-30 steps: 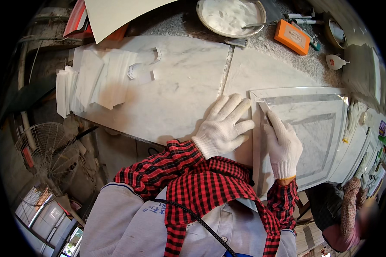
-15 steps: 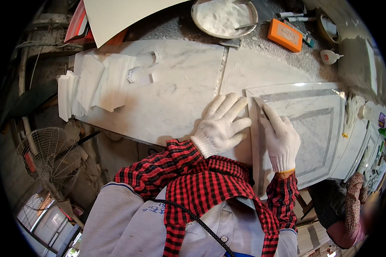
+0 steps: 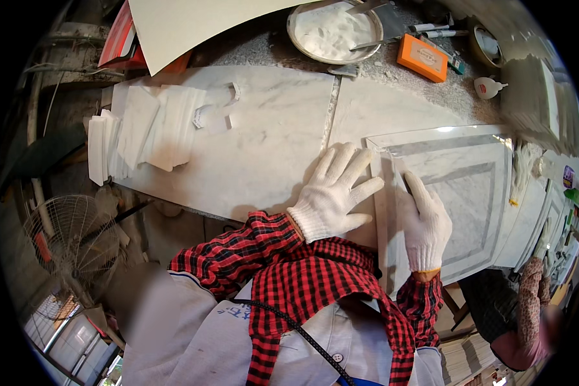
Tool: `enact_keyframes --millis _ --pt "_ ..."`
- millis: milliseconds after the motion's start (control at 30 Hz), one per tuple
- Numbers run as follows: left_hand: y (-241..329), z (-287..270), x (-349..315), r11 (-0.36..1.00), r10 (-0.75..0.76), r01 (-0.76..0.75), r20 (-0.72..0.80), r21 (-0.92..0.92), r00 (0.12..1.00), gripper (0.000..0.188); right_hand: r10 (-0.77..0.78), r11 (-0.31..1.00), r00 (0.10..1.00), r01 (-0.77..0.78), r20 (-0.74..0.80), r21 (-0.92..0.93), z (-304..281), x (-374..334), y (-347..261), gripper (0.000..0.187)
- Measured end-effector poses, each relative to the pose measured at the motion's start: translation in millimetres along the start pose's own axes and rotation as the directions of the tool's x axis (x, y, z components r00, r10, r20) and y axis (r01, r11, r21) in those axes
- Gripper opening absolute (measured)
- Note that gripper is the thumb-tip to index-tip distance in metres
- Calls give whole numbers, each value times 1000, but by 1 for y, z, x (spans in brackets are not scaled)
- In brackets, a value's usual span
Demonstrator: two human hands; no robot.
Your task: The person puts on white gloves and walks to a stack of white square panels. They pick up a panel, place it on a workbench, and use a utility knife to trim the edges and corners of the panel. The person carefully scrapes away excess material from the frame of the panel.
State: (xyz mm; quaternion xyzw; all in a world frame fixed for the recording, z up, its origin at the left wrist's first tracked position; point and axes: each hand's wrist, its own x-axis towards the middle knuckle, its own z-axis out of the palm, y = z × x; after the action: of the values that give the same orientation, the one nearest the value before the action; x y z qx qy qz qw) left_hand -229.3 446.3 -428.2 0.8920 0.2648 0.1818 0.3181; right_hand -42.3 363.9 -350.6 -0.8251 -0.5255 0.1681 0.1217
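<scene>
My left hand (image 3: pixel 333 196), in a white knitted glove, is open. Its fingers are spread flat over the pale marble slab (image 3: pixel 264 135), with fingertips near the left edge of a framed marble panel (image 3: pixel 453 186). That panel has a grey inlaid border and lies on top of the slab. My right hand (image 3: pixel 426 225), gloved the same way, rests on the panel's left side strip. Its index finger stretches forward along a thin, flat pale piece, while the other fingers curl under. What the right hand grips is mostly hidden by the glove.
A bowl of white paste (image 3: pixel 334 32) with spatulas in it stands at the back, beside an orange box (image 3: pixel 422 58) and a small white bottle (image 3: pixel 489 87). Marble strips (image 3: pixel 151 125) are piled at left. A fan (image 3: pixel 74 235) stands lower left; another person (image 3: pixel 527 315) works at right.
My right hand has slid slightly toward me along the panel's left strip. My left hand stays nearly in place, fingers still spread. The view has shifted a little.
</scene>
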Motion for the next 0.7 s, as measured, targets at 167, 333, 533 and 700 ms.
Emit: enact_keyframes --millis 167,333,533,700 --pt "5 3 5 1000 -14 13 29 15 999 70 38 999 999 -38 34 17 -8 -21 21 32" --pt "10 -8 21 999 -16 14 82 30 997 64 18 1000 999 -18 40 -8 -1 -27 28 31" --pt "9 -11 23 1000 -5 6 -53 9 999 48 -28 999 999 27 36 31 2 -16 18 33" --pt "-3 -22 -2 993 -107 113 -174 22 979 44 -88 995 993 91 75 -44 21 -3 15 33"
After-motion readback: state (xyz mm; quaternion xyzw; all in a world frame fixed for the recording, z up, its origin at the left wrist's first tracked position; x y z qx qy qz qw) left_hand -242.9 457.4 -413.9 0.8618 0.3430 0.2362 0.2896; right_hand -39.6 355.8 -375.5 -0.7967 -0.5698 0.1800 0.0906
